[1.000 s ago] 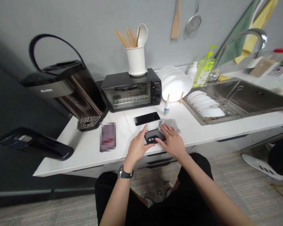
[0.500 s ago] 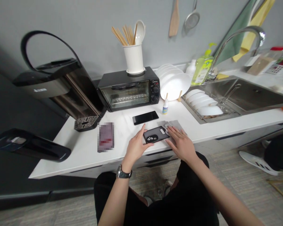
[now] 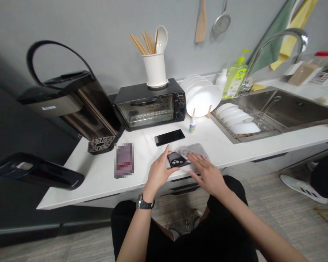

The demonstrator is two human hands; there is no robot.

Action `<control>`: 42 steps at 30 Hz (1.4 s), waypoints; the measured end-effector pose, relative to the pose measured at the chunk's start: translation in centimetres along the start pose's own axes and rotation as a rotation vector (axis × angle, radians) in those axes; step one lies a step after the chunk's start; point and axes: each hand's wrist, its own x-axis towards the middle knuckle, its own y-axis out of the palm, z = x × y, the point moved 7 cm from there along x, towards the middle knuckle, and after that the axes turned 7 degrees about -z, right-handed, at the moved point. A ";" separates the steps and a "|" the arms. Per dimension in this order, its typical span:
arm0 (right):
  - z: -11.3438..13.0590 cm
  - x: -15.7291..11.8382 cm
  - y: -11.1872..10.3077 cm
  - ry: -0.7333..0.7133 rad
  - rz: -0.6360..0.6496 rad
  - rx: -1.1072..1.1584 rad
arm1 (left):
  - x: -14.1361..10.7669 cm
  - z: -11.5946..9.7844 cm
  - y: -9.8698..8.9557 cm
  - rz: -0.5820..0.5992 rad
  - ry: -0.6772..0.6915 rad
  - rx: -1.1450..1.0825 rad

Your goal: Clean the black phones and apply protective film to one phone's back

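A black phone case (image 3: 175,159), camera cut-outs facing up, lies near the front edge of the white counter (image 3: 98,174), just in front of the black phone (image 3: 170,137) that rests screen-up. The case's long axis runs left to right, slightly tilted, and its right part is covered by a grey cloth (image 3: 192,150). The left hand (image 3: 159,171) pinches the case's left end, thumb behind and fingers in front, so it is the nearer hand and holds the case. The right hand (image 3: 207,174) lies flat with fingers spread, pressing the cloth onto the case; the case sits just left of it. A small dropper bottle (image 3: 192,124) stands behind and to the right of the phone, and a toaster oven (image 3: 150,104) sits further back. Half a second earlier the case lay fully uncovered with the cloth behind it; now the cloth has been drawn over its right half.
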 end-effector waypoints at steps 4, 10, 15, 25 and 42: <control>-1.8 1.1 -0.3 0.126 -0.090 -0.112 | 0.1 0.0 0.0 0.000 -0.001 -0.008; 6.8 3.1 3.3 -0.111 0.028 0.136 | 0.0 0.3 0.2 0.025 -0.010 0.015; 0.0 3.3 1.0 -0.003 -0.031 0.021 | -0.1 0.0 0.0 0.006 0.003 -0.003; 7.2 3.2 3.5 -0.150 0.056 0.181 | -0.1 0.5 0.3 0.004 -0.011 0.046; 5.0 1.9 2.5 -0.095 -0.012 0.073 | -0.1 0.1 0.0 -0.002 -0.019 0.036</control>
